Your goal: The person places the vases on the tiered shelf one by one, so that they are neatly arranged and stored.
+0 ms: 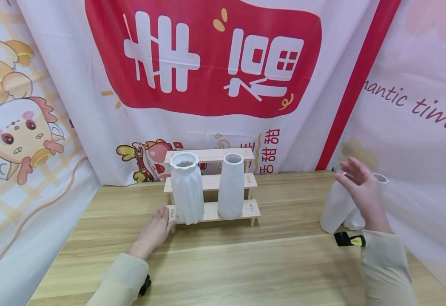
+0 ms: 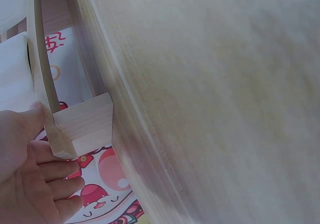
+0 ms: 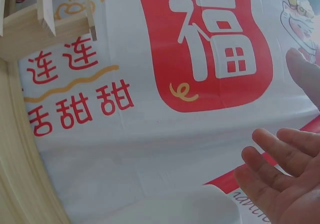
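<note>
A three-tier wooden stand (image 1: 209, 182) stands at the back of the table. On its lowest step are two white vases: a ruffled-rim vase (image 1: 187, 191) at left and a slimmer, textured vase (image 1: 231, 187) at right. My left hand (image 1: 155, 227) holds the left end of that step; in the left wrist view its thumb (image 2: 34, 120) lies against the board, with the fingers below. At the right, my right hand (image 1: 360, 189) is raised with fingers spread, holding nothing. It overlaps two more white vases, a front one (image 1: 334, 208) and one partly hidden behind it (image 1: 354, 220).
A wood-grain table (image 1: 245, 263) spreads out in front of the stand. Printed cloth (image 1: 215, 102) hangs behind it, with more cloth at the left (image 1: 20, 127) and right (image 1: 429, 140) sides, close to the vases on the right.
</note>
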`<state>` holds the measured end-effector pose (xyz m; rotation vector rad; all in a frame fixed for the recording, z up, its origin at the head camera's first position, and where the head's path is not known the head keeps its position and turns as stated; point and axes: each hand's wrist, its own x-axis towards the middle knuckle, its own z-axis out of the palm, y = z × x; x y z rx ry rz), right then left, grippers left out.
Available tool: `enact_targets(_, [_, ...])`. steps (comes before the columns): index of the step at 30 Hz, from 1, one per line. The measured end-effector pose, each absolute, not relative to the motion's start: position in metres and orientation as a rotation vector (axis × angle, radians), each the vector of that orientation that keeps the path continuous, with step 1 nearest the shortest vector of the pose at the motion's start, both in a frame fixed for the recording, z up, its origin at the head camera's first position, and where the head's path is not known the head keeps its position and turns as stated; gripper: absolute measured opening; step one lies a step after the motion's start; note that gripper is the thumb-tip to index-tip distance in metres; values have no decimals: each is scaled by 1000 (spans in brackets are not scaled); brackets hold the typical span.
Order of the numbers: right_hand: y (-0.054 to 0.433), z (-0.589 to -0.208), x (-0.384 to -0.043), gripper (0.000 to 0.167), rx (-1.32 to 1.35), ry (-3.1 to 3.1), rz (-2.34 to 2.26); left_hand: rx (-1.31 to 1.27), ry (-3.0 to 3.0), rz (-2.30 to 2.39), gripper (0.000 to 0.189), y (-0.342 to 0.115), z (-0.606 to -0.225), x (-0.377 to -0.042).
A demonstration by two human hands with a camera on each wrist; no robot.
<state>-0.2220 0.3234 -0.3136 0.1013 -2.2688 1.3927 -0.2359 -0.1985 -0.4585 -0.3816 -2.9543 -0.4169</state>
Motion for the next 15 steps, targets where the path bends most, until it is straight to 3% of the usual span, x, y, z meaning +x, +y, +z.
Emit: enact_targets(15, [349,-315,-215,66,-98,-2280,1411,-386,-2947,-429,56,-196,-455,-233])
